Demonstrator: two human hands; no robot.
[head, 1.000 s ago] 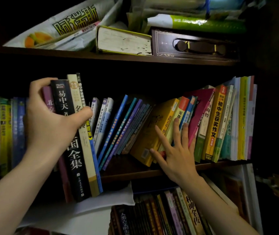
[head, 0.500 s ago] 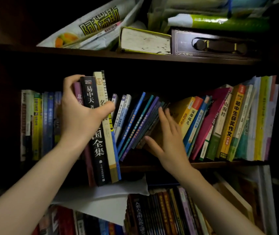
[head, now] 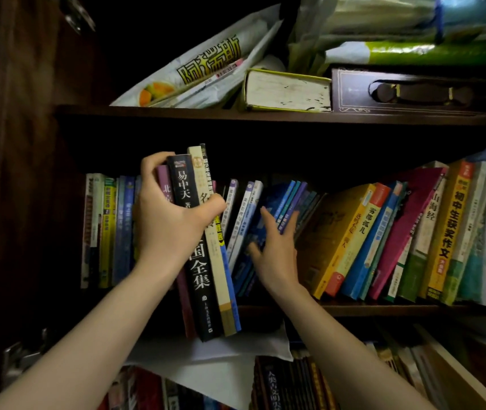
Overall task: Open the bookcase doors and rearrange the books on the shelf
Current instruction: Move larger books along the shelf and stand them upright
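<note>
Left hand clamped on a book bundle, right hand flat against the leaners.

My left hand [head: 171, 220] grips the black book [head: 197, 261] and its neighbours, pulled partly off the middle shelf [head: 383, 309]; my right hand [head: 277, 250], fingers straight, presses the blue books [head: 287, 202] leaning right.

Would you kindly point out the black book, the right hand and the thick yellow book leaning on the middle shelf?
black book [head: 203, 279], head view, on the lower spine.
right hand [head: 277, 250], head view, on the back of the hand.
yellow book [head: 329, 232], head view, on the front cover.
</note>
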